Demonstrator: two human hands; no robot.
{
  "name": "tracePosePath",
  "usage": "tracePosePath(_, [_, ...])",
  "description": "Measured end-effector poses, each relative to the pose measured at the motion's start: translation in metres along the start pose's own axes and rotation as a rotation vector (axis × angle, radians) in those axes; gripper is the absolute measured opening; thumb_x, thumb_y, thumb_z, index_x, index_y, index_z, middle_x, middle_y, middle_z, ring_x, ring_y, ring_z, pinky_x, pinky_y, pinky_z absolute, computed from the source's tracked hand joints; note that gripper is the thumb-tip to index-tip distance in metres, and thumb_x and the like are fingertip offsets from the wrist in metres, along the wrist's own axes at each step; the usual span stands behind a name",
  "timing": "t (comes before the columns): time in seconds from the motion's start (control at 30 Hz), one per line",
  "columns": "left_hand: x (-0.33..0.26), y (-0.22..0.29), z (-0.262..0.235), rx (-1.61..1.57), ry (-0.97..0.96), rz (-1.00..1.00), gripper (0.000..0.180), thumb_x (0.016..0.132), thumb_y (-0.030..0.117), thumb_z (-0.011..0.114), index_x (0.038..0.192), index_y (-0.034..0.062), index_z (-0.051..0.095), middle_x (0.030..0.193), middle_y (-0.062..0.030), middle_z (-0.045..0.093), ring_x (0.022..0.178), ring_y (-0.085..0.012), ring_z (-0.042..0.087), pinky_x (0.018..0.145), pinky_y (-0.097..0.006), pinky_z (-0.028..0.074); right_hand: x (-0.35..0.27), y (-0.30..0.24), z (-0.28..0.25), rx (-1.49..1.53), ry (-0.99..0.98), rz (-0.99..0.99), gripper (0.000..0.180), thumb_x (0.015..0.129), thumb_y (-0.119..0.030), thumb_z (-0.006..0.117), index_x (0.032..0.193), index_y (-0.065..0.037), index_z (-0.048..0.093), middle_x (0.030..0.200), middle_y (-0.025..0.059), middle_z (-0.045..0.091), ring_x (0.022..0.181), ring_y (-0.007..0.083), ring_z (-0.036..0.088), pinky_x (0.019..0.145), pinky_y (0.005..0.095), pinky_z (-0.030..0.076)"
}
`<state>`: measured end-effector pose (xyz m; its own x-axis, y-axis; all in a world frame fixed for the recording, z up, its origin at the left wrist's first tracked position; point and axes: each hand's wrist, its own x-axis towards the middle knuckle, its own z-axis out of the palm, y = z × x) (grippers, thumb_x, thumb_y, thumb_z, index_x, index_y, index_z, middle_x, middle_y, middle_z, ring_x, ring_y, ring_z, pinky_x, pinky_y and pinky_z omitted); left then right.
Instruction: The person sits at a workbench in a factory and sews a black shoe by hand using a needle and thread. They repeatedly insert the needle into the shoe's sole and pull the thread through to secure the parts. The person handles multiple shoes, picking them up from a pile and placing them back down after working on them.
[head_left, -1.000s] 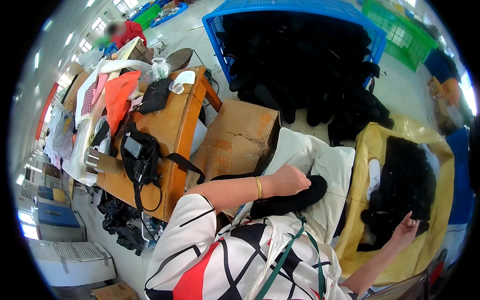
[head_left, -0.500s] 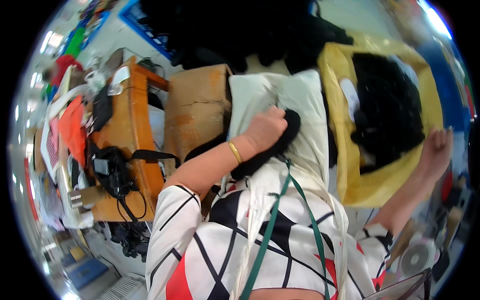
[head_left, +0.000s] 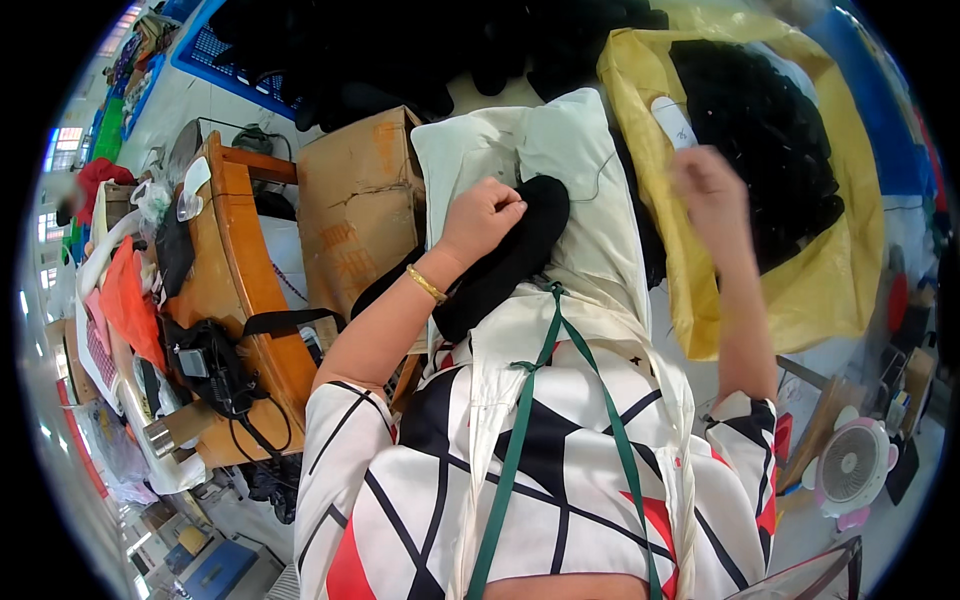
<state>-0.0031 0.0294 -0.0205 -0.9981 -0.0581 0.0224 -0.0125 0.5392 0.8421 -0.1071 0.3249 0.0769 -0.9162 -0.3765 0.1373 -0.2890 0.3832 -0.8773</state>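
A long, rounded piece of soft black cloth (head_left: 538, 215) lies across the white cloth (head_left: 590, 255) on my lap. My left hand (head_left: 485, 220), a gold bangle at its wrist, is closed on its upper edge, thumb and fingers pinched together. To the right, my right hand (head_left: 708, 190) is raised by the near-left rim of a yellow bag (head_left: 640, 150). Motion blurs it, but its fingers look curled together; anything between them is too small to make out. A thin dark thread-like line (head_left: 607, 170) curves over the white cloth.
Black cloth pieces (head_left: 765, 160) and a white cone (head_left: 674, 122) are inside the yellow bag. A cardboard box (head_left: 360, 200) and wooden stool (head_left: 225, 270) stand left. A dark heap (head_left: 420, 50) lies ahead beside a blue crate (head_left: 225, 60). A fan (head_left: 853, 457) is at lower right.
My right hand has swung inward from the far right to the bag's near-left rim. My left hand still pinches the black cloth. The whole view has shifted slightly.
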Motion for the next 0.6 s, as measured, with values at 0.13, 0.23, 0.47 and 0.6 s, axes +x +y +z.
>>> tracePosePath(0.13, [0.003,-0.017,0.006,-0.387,-0.027,-0.220,0.014,0.088,0.015,0.071,0.090,0.0014,0.069,0.080,0.0014,0.063,0.070,-0.0069,0.054,0.062,-0.023,0.043,-0.011,0.010,0.067,-0.596,-0.373,-0.393,0.007,0.086,-0.009,0.058,0.089,-0.008,0.064,0.086,0.0083,0.061,0.089,0.0272,0.063,0.074,0.0393,0.053])
tracePosePath(0.23, [0.002,-0.022,0.011,-0.528,-0.018,-0.314,0.012,0.089,0.015,0.071,0.091,0.0037,0.070,0.078,0.0027,0.064,0.066,-0.0048,0.052,0.058,-0.020,0.041,-0.015,0.020,0.104,-0.701,-0.452,-0.343,0.005,0.083,-0.010,0.061,0.087,-0.007,0.061,0.084,0.0082,0.061,0.088,0.0266,0.063,0.070,0.0379,0.053])
tracePosePath(0.47, [0.000,-0.010,0.005,-0.660,-0.002,-0.520,0.009,0.089,0.017,0.071,0.089,0.0078,0.070,0.080,0.0028,0.066,0.065,-0.0043,0.052,0.055,-0.021,0.042,-0.034,-0.033,0.095,-0.668,-0.465,-0.158,0.035,0.088,-0.038,0.064,0.084,-0.003,0.064,0.083,0.0144,0.066,0.080,0.0340,0.066,0.067,0.0450,0.053])
tracePosePath(0.6, [0.001,-0.009,0.005,-0.694,0.005,-0.525,0.009,0.088,0.016,0.071,0.089,0.0071,0.069,0.080,0.0026,0.065,0.066,-0.0050,0.053,0.055,-0.021,0.043,-0.052,-0.017,0.118,-0.731,-0.854,0.024,0.051,0.089,-0.052,0.058,0.080,-0.003,0.069,0.079,0.0173,0.070,0.081,0.0347,0.068,0.070,0.0465,0.053])
